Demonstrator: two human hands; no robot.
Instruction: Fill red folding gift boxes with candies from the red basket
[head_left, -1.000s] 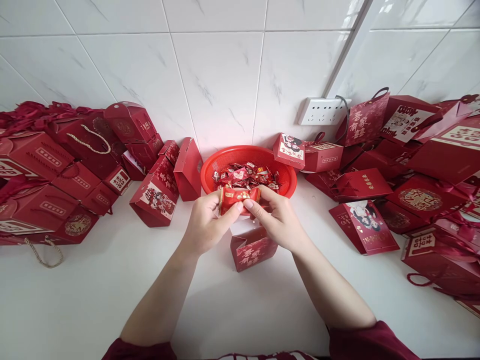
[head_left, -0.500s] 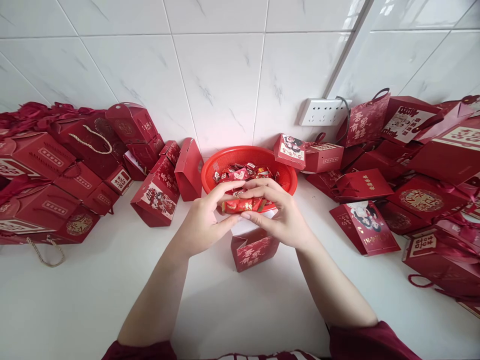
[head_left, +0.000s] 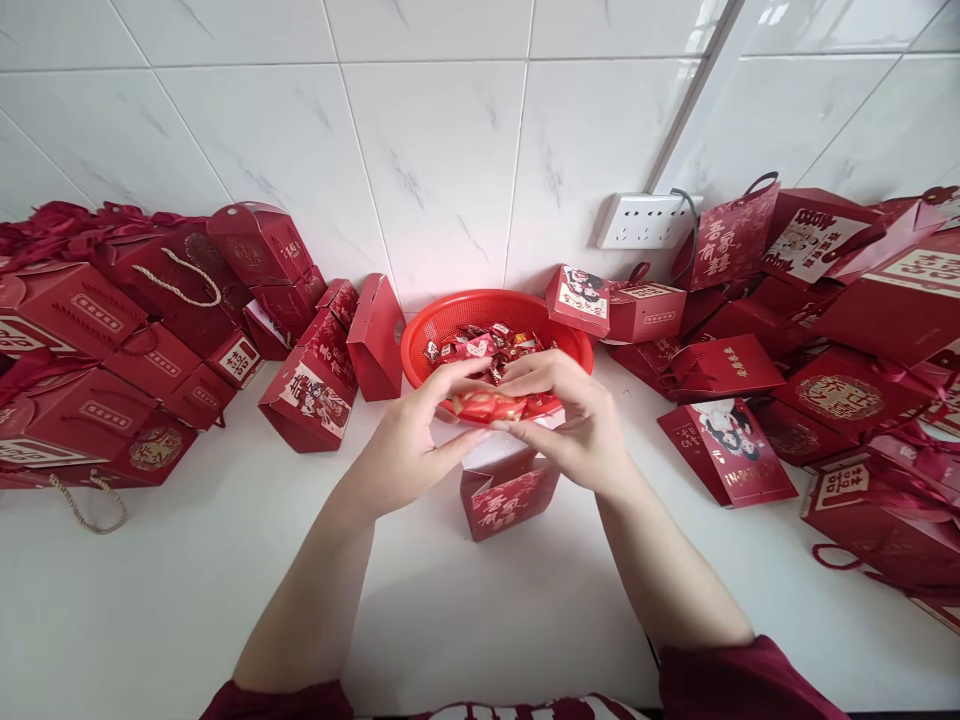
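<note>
Between my left hand (head_left: pixel 411 435) and my right hand (head_left: pixel 566 420) is a red-wrapped candy (head_left: pixel 484 406) with gold marks, held over the front of a red plastic basket (head_left: pixel 442 310). My fingers and thumbs curve round it from both sides; whether more than one candy is in them I cannot tell. Wrapped candies (head_left: pixel 480 345) in red, pink and gold lie in the basket. Just below my hands stands a small red gift box (head_left: pixel 510 500), its top open and partly covered by my right hand.
Red gift boxes (head_left: pixel 169 360) are piled at the left, and a bigger heap of boxes (head_left: pixel 836 395) fills the right side. A tent-shaped box (head_left: pixel 375 338) stands left of the basket. A power socket (head_left: pixel 645 220) is on the tiled wall (head_left: pixel 442 170) behind the white countertop (head_left: pixel 420 610).
The candy has turned and shifted slightly between my fingers. My right hand is raised a little, while the basket and boxes stay in place.
</note>
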